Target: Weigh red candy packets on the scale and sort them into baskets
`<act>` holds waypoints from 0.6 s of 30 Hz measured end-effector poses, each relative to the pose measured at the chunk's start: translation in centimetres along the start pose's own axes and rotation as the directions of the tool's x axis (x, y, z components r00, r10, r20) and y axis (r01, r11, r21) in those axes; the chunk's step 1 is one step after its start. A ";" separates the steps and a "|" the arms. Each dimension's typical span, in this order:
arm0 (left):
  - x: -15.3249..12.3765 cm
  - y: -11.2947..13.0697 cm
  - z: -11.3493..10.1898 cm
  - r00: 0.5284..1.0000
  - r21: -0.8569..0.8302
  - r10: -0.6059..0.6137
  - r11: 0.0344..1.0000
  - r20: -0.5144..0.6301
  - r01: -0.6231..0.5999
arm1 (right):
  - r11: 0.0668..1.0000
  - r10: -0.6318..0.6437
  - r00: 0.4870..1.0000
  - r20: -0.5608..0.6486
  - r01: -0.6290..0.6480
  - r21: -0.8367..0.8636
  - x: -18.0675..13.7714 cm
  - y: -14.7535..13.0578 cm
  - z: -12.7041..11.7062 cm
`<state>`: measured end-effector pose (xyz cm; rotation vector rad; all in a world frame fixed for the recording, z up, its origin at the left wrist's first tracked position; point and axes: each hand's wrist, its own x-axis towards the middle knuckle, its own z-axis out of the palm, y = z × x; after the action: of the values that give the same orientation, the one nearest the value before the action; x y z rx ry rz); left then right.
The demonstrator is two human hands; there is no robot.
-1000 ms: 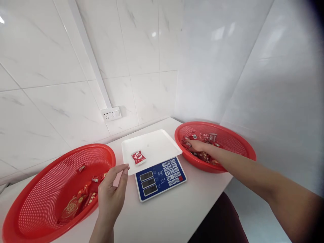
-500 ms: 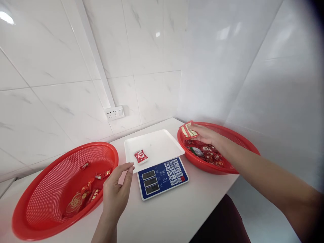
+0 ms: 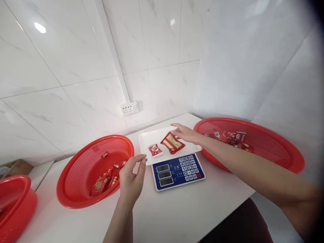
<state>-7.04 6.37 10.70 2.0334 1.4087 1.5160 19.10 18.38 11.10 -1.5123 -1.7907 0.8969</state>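
My left hand [image 3: 133, 177] hovers by the near left corner of the white weighing tray [image 3: 144, 141], thumb and forefinger tips drawn together with nothing visible between them. Over the tray's right half, my right hand [image 3: 186, 132] has its fingers at the upper edge of a red packet with pale gold bars [image 3: 172, 142]. This packet lies tilted low over the tray; whether it rests there I cannot tell. Left of it is a small red-and-white candy packet [image 3: 155, 150] on the tray. The blue scale panel [image 3: 178, 172] faces me, its display digits too faint to read.
Red perforated baskets flank the scale: the left basket [image 3: 68, 175] and the right basket [image 3: 286, 148] both hold wrapped sweets. Another red basket [image 3: 27, 202] stands at far left, before a cardboard box [image 3: 19, 168]. A wall socket [image 3: 130, 108] sits behind the white table [image 3: 157, 216].
My right hand has carried the red-and-gold packet from above the right basket leftward to the tray. The view has turned left, bringing another basket into sight. My left hand keeps its pose.
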 end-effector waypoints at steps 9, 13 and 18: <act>0.2 -0.3 0.6 0.998 0.021 0.040 0.999 0.051 -0.041 | 0.884 -0.228 0.955 0.189 0.285 -0.372 -3.2 1.9 -0.1; 0.2 -0.3 1.0 0.992 0.039 0.072 0.996 0.107 -0.077 | 0.762 -0.282 0.864 0.418 0.466 -0.450 -4.3 1.2 1.2; 0.1 -0.2 0.9 0.991 0.054 0.053 0.997 0.120 -0.060 | 0.733 -0.294 0.889 0.351 0.445 -0.515 -2.9 1.3 2.1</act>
<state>-6.39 6.88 10.20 2.1759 1.3748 1.3659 18.60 15.41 8.74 -1.3203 -2.6159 0.3397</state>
